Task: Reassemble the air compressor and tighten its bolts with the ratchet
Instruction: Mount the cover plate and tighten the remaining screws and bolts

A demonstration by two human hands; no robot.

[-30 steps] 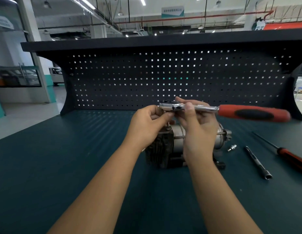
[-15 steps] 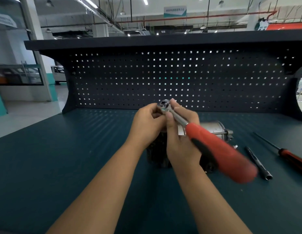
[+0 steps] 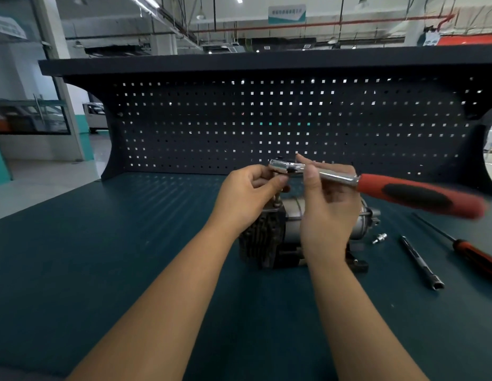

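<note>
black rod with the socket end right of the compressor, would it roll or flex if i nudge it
The thin black metal rod looks round, so it would probably roll sideways on the flat teal bench mat. It appears to be rigid steel, so flexing seems unlikely.

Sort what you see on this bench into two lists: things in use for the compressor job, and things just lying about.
In use: ratchet, pinched by the left hand and right hand; air compressor.

Lying about, untouched: screwdriver; dark socket bar; small metal fitting.
</note>
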